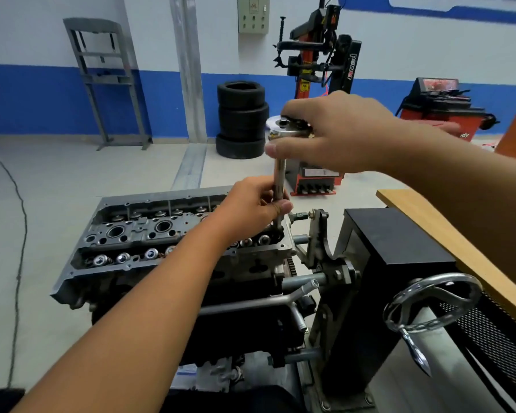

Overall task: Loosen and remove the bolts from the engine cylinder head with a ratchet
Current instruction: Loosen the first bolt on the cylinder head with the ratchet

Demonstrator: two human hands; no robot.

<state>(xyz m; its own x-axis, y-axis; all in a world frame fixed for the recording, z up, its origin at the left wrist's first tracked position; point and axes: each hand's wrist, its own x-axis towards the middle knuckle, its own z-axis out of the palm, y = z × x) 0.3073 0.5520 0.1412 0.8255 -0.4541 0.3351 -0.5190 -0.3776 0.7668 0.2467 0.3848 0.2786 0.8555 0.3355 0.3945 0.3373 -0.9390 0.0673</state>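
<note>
Over the near right end of the cylinder head (173,234), standing nearly upright: the chrome extension bar (279,180), its long axis running straight down from the ratchet head (289,131) to a bolt recess beside the right edge of the casting. Directly below the upper grip, then, lies the bolt; any turning goes round that vertical line. Right hand (337,135) on top, curled over the ratchet head, thumb just under it against the bar. Left hand (256,208) lower, nearer the engine, fingers wrapped round the bar's lower part, seemingly steadying it in line. Both grips closed on the tool, neither slack.

Cylinder head itself mounted on the engine stand (319,251), long axis running away to the left, valve springs in two rows, two open round bores towards the far end.

Hidden: the socket, the bolt head and the exact seat, all behind the left hand and wrist. Ratchet handle not made out either, covered by the right palm or pointing away behind it. Impossible to tell how many bolts are already out, or whether this one is loose. Handwheel (432,302) of the stand near, at lower right, well apart from both hands.
</note>
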